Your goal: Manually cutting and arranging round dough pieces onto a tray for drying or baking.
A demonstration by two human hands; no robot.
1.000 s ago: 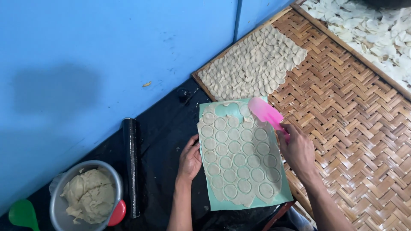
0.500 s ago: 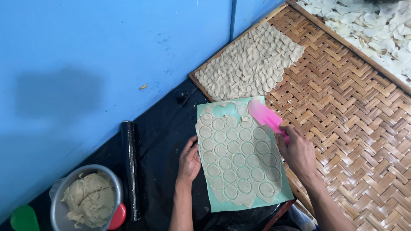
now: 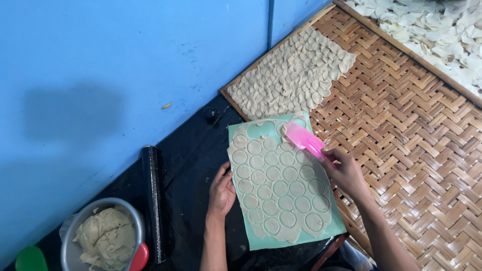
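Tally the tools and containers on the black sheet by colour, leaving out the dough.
Pink: 1, the spatula in the right hand
Black: 1, the roller
Green: 2, the mat under the left hand and a green object
Silver: 1, the bowl
Red: 1, a red object
Total: 6

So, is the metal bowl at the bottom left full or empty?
Full: the metal bowl holds a heap of pale dough reaching about to its rim.

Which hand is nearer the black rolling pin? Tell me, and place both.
Left. The left hand rests at the dough sheet's left edge, just right of the black rolling pin; the right hand is beyond the sheet, holding the pink scraper.
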